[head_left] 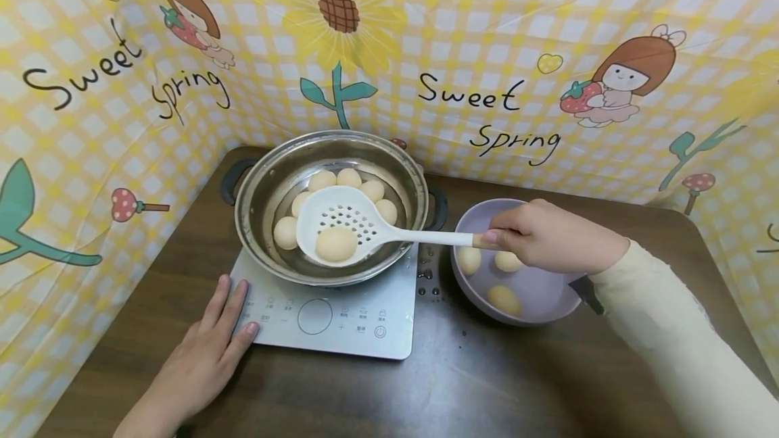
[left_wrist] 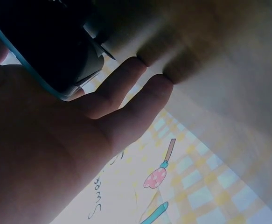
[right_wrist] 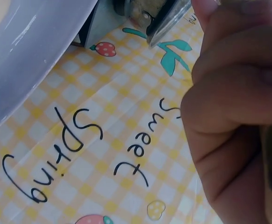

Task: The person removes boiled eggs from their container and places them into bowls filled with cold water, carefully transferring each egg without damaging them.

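Observation:
My right hand [head_left: 529, 232] grips the handle of a white slotted spoon [head_left: 429, 237], its fingers curled round the wooden-coloured end. The spoon's bowl lies over the steel pot [head_left: 255, 249] and carries one egg [head_left: 336, 244]. Several more eggs [head_left: 286, 232] sit in the pot around the spoon. Below the right hand stands a purple bowl [head_left: 548, 303] with several eggs inside, partly hidden by the hand. At the left corner of the white induction cooker [head_left: 280, 336], my left hand [head_left: 203, 350] rests with fingers extended, touching its edge.
The pot stands on the cooker, its dark side handles [head_left: 236, 181] jutting out left and right. Water drops [head_left: 429, 282] dot the brown table [head_left: 487, 384] between cooker and bowl. A yellow checked cloth [head_left: 456, 39] covers the walls at the back and sides.

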